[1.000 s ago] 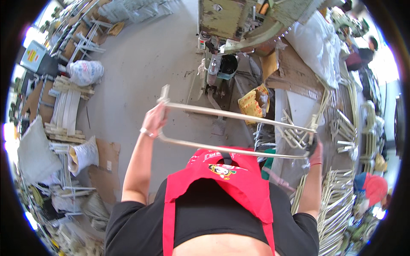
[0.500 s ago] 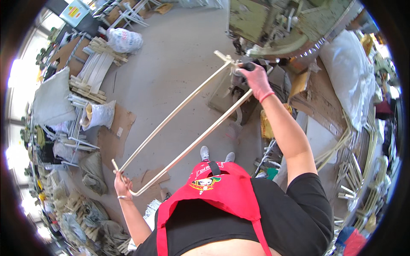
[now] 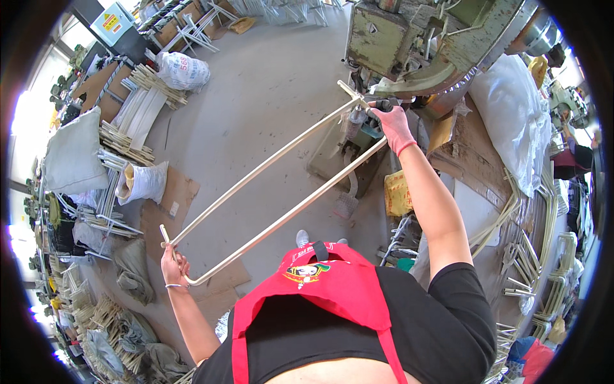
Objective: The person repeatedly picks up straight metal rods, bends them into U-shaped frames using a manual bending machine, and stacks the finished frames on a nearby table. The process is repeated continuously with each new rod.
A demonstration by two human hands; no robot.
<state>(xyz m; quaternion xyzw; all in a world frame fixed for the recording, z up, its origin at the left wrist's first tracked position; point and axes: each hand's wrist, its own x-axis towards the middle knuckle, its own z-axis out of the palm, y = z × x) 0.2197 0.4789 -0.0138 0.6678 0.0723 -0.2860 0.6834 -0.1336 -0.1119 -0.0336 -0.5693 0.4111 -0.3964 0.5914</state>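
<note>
A long cream-coloured tube frame (image 3: 281, 221) stretches between my hands, slanting from lower left to upper right. Its two long bars run side by side, with short cross pieces at the ends. My left hand (image 3: 174, 265), bare with a band at the wrist, is closed round the lower left end. At the upper right end, my right hand (image 3: 393, 125) wears a pink glove and grips the frame. Dark parts show at its fingertips; what they are I cannot make out. That end is close to a worn green machine (image 3: 377, 41).
Below the machine stands a low metal box (image 3: 329, 153). To the left lie stacked pale strips (image 3: 144, 118), a white sack (image 3: 144, 182) and flat cardboard (image 3: 182, 185). Yellow packaging (image 3: 398, 194), a large plastic-wrapped bundle (image 3: 511, 115) and bent tubes (image 3: 527, 262) are at the right.
The tube frame has tilted slightly flatter. My left hand has moved up and left with its end, and my right hand a little to the right. The whole view has shifted slightly.
</note>
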